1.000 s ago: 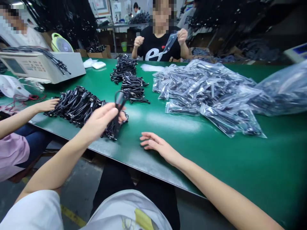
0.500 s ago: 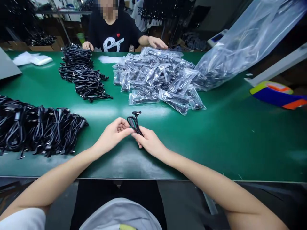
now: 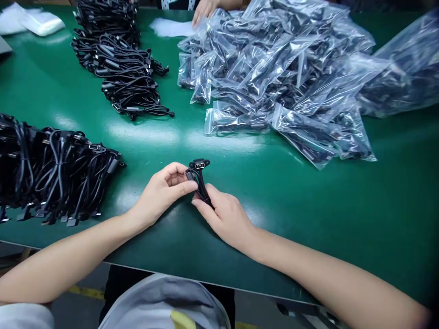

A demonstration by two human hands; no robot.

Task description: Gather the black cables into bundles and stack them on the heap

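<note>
A folded black cable (image 3: 199, 180) is held between both hands above the green table (image 3: 295, 205), its flanged connector pointing up and away from me. My left hand (image 3: 168, 189) pinches the upper part of the bundle between thumb and fingers. Lower down, my right hand (image 3: 224, 212) is closed round the cable's other end, which its fingers partly hide. To the left lies a thick row of bundled black cables (image 3: 58, 171). Another heap of black cables (image 3: 126, 77) sits farther back.
Clear zip bags with dark cables inside (image 3: 274, 68) are piled at the back right. A larger plastic bag (image 3: 408, 73) lies beyond them. White plastic sheets (image 3: 34, 20) are at the back left. Another person's hand (image 3: 206, 10) touches a white sheet (image 3: 171, 27) at the far edge.
The view has tipped down and come closer to the table. My left hand, previously beside the cable, now grips it. The connector has turned to show its opening, and the other person's hand has shifted left.
</note>
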